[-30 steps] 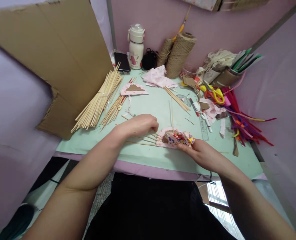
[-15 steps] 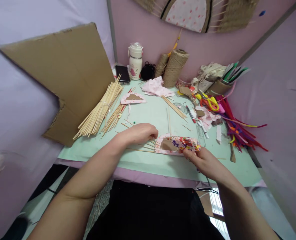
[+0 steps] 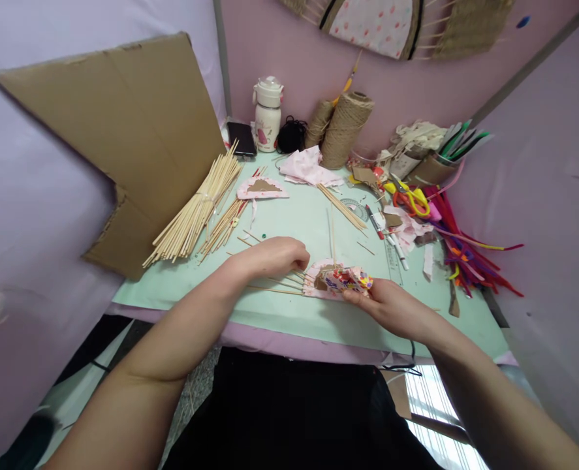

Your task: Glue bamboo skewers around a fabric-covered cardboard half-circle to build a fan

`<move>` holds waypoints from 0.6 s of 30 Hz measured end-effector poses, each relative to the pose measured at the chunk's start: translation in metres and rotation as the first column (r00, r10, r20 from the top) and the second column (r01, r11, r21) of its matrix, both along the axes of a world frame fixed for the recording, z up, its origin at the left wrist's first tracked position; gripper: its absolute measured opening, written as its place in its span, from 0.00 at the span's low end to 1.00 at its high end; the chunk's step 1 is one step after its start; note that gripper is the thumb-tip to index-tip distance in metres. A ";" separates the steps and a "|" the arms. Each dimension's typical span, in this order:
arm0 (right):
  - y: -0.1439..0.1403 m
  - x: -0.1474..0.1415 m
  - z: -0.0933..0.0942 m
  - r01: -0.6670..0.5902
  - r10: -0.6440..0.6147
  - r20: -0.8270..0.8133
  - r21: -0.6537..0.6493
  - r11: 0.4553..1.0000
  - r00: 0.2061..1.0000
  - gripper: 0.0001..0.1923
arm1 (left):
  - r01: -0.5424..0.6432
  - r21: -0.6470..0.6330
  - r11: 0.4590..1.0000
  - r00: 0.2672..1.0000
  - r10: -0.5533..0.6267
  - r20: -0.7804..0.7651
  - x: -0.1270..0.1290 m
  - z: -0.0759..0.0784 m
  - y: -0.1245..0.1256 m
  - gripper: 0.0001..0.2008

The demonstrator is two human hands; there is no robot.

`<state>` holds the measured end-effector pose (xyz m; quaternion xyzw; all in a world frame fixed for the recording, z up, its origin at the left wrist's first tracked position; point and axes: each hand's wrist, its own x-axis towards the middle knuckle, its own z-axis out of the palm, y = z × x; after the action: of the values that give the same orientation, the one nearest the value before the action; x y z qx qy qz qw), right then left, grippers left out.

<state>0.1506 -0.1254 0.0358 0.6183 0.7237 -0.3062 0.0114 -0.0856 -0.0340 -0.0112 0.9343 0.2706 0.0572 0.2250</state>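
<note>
mat (image 3: 289,222) mint green | scissors (image 3: 413,196) yellow | fabric piece (image 3: 348,279) multicoloured floral

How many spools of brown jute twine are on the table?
2. The larger brown jute twine spool stands against the back wall; the smaller twine spool leans just left of it, beside the black cord bundle. More could be hidden among clutter.

A pale green table (image 3: 289,313) bears a bundle of bamboo sticks (image 3: 194,210) at its left, two twine cones (image 3: 341,129) and a white bottle (image 3: 267,114) at the back, yellow scissors (image 3: 411,194) and pipe cleaners (image 3: 460,241) at its right, pink cloth (image 3: 306,166), and loose skewers (image 3: 274,284) near the front edge.
</note>
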 end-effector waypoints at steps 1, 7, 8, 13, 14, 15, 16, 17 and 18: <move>0.002 -0.001 0.001 -0.014 0.014 0.019 0.005 1.000 1.000 0.27 | -0.003 -0.004 1.000 1.000 0.003 -0.001 0.000 0.000 0.000 0.12; 0.009 -0.006 0.005 -0.072 0.074 0.087 -0.027 0.997 0.993 0.28 | -0.015 -0.025 1.000 1.000 0.015 0.020 -0.001 -0.003 0.001 0.11; 0.009 -0.005 0.005 -0.073 0.075 0.092 -0.031 0.997 0.993 0.28 | -0.012 -0.027 1.000 1.000 0.012 0.027 -0.001 -0.004 0.001 0.11; 0.010 -0.004 0.005 -0.059 0.063 0.079 -0.051 0.997 0.995 0.29 | -0.003 -0.021 1.000 0.999 0.004 0.048 -0.001 -0.009 0.003 0.11; 0.010 -0.004 0.005 -0.054 0.058 0.078 -0.055 0.997 0.995 0.29 | -0.005 -0.021 1.000 0.999 0.006 0.047 -0.001 -0.009 0.003 0.11; 0.010 -0.004 0.005 -0.050 0.054 0.075 -0.056 0.997 0.996 0.29 | -0.006 -0.022 1.000 0.999 0.007 0.043 -0.001 -0.008 0.003 0.11; 0.011 -0.004 0.005 -0.048 0.052 0.073 -0.060 0.997 0.996 0.30 | -0.009 -0.022 1.000 0.999 0.010 0.037 0.000 -0.008 0.003 0.11; 0.011 -0.004 0.005 -0.045 0.050 0.072 -0.066 0.997 0.996 0.30 | -0.012 -0.023 1.000 1.000 0.013 0.027 0.000 -0.007 0.002 0.11; 0.012 -0.004 0.005 -0.042 0.048 0.072 -0.073 0.996 0.996 0.30 | -0.016 -0.023 1.000 1.000 0.016 0.017 0.000 -0.006 0.002 0.11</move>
<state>0.1468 -0.1133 0.0407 0.6120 0.7252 -0.3083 0.0671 -0.0852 -0.0319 -0.0177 0.9289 0.2768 0.0640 0.2375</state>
